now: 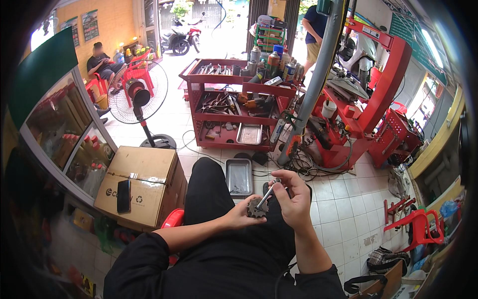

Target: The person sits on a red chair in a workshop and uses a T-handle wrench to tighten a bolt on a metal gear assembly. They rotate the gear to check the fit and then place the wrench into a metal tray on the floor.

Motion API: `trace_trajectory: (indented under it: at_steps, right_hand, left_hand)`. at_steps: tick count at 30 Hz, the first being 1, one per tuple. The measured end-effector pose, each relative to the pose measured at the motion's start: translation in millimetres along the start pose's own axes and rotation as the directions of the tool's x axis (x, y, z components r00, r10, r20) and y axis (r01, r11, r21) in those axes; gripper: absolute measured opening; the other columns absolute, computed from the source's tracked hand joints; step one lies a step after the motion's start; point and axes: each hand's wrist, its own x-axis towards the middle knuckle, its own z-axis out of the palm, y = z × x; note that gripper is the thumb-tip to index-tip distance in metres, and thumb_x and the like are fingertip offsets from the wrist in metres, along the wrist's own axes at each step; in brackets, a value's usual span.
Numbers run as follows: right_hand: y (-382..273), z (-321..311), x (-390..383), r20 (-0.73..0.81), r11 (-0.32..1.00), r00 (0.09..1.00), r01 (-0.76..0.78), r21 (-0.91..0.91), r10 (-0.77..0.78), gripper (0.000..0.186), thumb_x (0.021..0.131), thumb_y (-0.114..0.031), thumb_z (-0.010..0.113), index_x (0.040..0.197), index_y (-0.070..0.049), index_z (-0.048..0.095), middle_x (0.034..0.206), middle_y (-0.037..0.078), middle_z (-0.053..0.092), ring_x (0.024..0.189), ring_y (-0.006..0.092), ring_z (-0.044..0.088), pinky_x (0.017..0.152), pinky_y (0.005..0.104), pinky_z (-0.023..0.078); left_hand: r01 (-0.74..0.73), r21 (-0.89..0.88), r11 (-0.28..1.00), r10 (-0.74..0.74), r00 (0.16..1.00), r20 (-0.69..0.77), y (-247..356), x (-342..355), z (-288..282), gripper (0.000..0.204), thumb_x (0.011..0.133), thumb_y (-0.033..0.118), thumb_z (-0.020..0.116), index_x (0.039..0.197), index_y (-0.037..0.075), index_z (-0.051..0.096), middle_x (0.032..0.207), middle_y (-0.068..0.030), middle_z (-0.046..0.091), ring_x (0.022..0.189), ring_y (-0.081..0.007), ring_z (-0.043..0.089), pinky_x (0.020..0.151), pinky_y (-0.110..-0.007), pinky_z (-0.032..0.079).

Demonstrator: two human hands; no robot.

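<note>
Above my lap, my left hand (238, 214) is closed around a dark, round metal part with a toothed edge (257, 210), like a small sprocket. My right hand (295, 202) grips a slim silver metal rod (267, 196) with a thicker, rounded upper end between thumb and fingers. The rod slants down to the left, and its lower end meets the middle of the toothed part. Whether it goes into a hole there, I cannot tell. On the floor beyond my hands lies a shallow metal tray (239, 175).
A red tool trolley (234, 119) with tools and spray cans stands ahead. Left are a cardboard box (139, 174) bearing a phone (124, 196) and a standing fan (138, 94). A red motorcycle lift (383, 94), grey post (316, 74) and floor cables are at right. Two people are farther back.
</note>
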Motion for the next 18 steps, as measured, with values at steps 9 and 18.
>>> trace_trajectory:
  at_steps: [9, 18]
  right_hand:
    - [-1.4, -1.5, -0.8, 0.015, 0.998, 0.999, -0.03, -0.051, 0.031, 0.023, 0.095, -0.005, 0.051, 0.115, 0.004, 0.058, 0.099, 0.009, 0.064, 0.09, 0.011, 0.06, 0.083, 0.0246, 0.047]
    - [-3.8, 0.3, 0.8, 0.037, 0.99, 0.995, -0.091, 0.108, 0.088, 0.027, 0.095, -0.005, 0.054, 0.12, 0.004, 0.053, 0.102, 0.011, 0.065, 0.095, 0.0126, 0.061, 0.086, 0.0257, 0.048]
  left_hand:
    - [0.005, -0.013, 1.0, -0.006, 1.0, -0.014, 4.9, -0.5, 0.7, 0.058, 0.082, 0.006, 0.075, 0.13, 0.005, 0.042, 0.103, 0.0008, 0.055, 0.099, -0.0075, 0.053, 0.087, -0.024, 0.046]
    - [0.011, -0.007, 1.0, -0.011, 1.0, -0.021, 7.5, -0.6, 0.8, 0.054, 0.083, 0.006, 0.074, 0.126, 0.006, 0.043, 0.103, 0.0006, 0.055, 0.098, -0.0072, 0.054, 0.086, -0.024, 0.047]
